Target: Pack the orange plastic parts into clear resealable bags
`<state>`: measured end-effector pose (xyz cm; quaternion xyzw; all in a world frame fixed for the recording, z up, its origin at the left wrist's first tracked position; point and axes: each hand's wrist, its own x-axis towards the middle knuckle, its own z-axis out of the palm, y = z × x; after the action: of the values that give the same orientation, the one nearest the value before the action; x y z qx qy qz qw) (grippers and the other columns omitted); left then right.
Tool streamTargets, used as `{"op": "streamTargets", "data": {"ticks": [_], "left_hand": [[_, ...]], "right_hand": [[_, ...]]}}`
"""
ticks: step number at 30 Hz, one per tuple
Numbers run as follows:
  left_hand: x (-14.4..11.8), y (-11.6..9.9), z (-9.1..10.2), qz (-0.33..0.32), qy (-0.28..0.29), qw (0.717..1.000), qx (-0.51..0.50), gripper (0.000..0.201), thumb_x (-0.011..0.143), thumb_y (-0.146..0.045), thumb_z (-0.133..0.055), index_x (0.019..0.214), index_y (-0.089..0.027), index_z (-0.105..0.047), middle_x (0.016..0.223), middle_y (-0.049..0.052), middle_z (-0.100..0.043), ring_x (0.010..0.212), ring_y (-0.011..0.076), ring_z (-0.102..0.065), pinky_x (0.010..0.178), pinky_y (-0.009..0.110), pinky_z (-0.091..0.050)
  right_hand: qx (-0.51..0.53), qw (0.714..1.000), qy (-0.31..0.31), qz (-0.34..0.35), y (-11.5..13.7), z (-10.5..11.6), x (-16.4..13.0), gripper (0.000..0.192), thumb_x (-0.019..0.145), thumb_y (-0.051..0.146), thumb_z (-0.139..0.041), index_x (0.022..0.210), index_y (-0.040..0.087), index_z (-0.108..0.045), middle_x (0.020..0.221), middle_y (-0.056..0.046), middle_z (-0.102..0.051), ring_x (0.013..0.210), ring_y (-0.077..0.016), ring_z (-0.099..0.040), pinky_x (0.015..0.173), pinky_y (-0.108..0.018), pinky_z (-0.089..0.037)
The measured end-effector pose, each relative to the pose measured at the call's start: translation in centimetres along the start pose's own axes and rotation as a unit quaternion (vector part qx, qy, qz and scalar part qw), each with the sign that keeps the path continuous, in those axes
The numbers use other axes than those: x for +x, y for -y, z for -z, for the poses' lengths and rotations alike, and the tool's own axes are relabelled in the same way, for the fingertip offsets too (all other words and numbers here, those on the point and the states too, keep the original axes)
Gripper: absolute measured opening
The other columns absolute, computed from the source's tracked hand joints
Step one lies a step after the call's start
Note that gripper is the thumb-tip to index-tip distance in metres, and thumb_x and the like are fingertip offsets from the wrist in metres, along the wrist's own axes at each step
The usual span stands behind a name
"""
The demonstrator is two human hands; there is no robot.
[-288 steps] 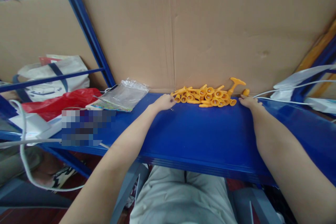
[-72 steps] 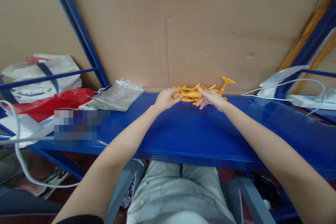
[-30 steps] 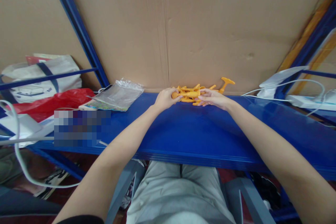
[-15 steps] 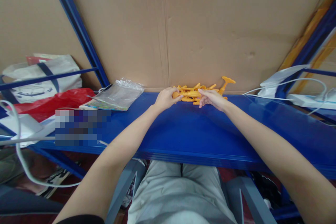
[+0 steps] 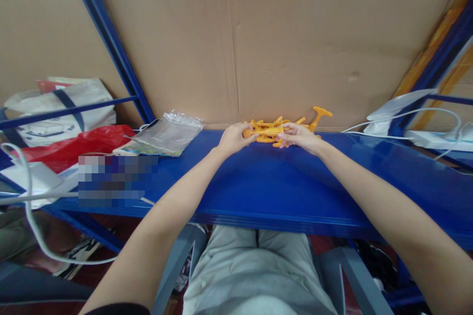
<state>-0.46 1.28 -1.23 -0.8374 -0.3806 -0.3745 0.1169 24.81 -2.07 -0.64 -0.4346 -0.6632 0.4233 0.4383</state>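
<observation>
Between my hands a long yellow-orange plastic piece (image 5: 268, 131) lies level, its rounded left end pinched by the fingers of my left hand (image 5: 232, 139). At its right end, my right hand (image 5: 300, 138) has thumb and fingers closed on it. Just behind and under it is a pile of similar yellow plastic parts (image 5: 278, 121), partly hidden by both hands. A T-ended yellow piece (image 5: 318, 117) sticks up at the right of the pile, near the cardboard. What exactly these parts are cannot be made out.
The pile rests on a blue shelf table (image 5: 258, 187) against a tall cardboard sheet (image 5: 295, 39). To the left are a clear plastic bag (image 5: 172, 134), a red bag (image 5: 84, 145), a canvas bag (image 5: 70, 108) and a white cable (image 5: 27, 206). White cables (image 5: 391, 136) run at the right.
My right hand's fingers have closed in on the right end of the yellow piece, where they were looser before. My left hand has stayed in place.
</observation>
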Motion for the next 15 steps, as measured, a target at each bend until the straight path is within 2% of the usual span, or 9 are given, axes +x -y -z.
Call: {"op": "streamTargets", "data": {"ticks": [8, 15], "left_hand": [[-0.05, -0.19, -0.01, 0.0, -0.001, 1.0, -0.008, 0.021, 0.086, -0.039, -0.068, 0.092, -0.018, -0.069, 0.083, 0.005, -0.073, 0.074, 0.0173, -0.066, 0.068, 0.027, -0.045], [-0.01, -0.2, 0.07, -0.006, 0.001, 1.0, -0.012, 0.021, 0.086, -0.039, -0.068, 0.09, -0.018, -0.069, 0.082, 0.005, -0.073, 0.073, 0.0171, -0.065, 0.067, 0.026, -0.044]], "right_hand": [[-0.001, 1.0, 0.0, 0.027, 0.07, -0.29, 0.16, 0.043, 0.074, 0.057, -0.079, 0.081, 0.018, -0.061, 0.063, -0.003, -0.071, 0.053, -0.0132, -0.066, 0.056, -0.024, -0.052], [0.006, 0.999, -0.013, 0.038, -0.34, -0.41, 0.13, 0.052, 0.068, 0.066, -0.077, 0.072, 0.017, -0.061, 0.06, -0.002, -0.067, 0.049, -0.0111, -0.061, 0.055, -0.024, -0.05]]}}
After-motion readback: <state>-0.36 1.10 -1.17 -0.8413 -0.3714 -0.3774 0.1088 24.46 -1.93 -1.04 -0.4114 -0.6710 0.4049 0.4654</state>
